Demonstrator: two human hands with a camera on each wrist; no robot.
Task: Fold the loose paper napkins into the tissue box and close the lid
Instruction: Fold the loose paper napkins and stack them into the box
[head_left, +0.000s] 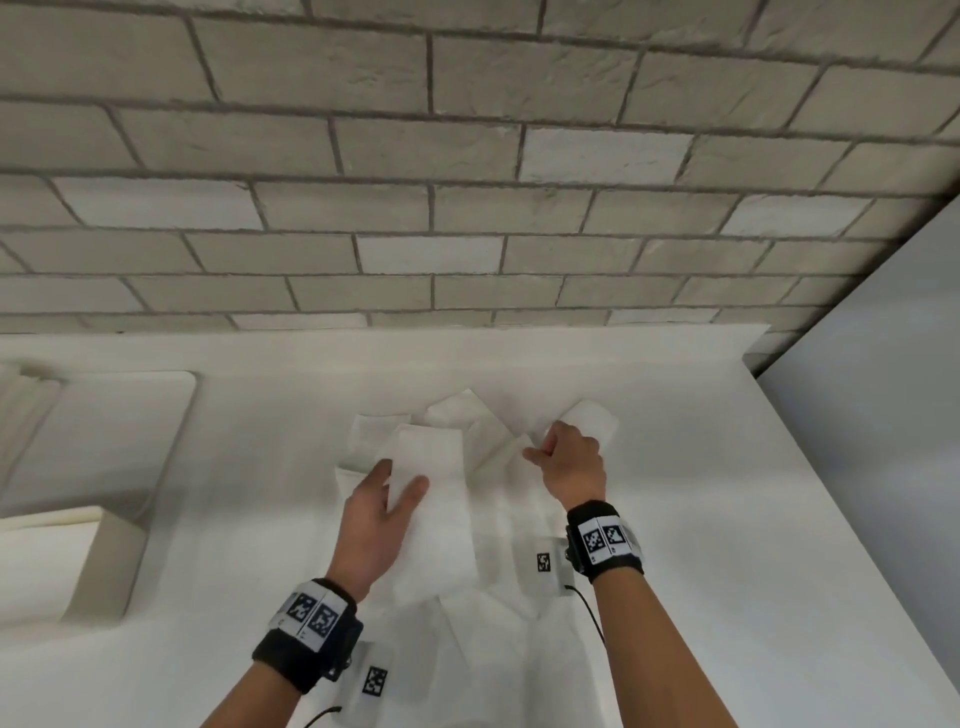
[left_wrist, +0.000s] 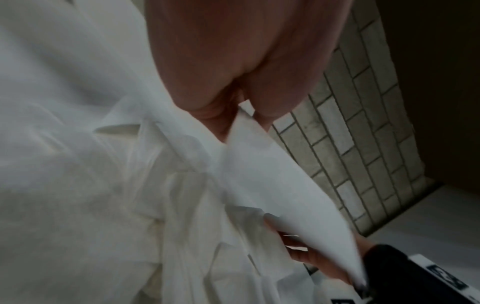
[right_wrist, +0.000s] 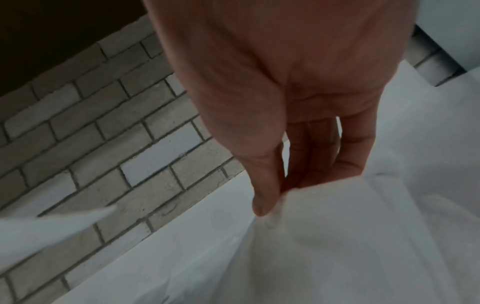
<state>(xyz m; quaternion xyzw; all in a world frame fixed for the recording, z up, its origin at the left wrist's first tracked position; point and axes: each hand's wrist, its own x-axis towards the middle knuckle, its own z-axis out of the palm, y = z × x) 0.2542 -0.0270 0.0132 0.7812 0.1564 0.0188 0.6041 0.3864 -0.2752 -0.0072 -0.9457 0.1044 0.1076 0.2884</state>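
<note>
Several loose white napkins lie overlapping on the white counter, in front of me. My left hand pinches the far end of a long napkin, thumb on top and fingers beneath; the left wrist view shows that sheet lifted between thumb and fingers. My right hand pinches the edge of another napkin to the right; its thumb and fingertips close on the white paper. A cream box sits at the lower left; I cannot tell whether its lid is open.
A shallow white tray lies at the left, behind the cream box. A brick wall backs the counter. A grey panel stands past the counter's right edge.
</note>
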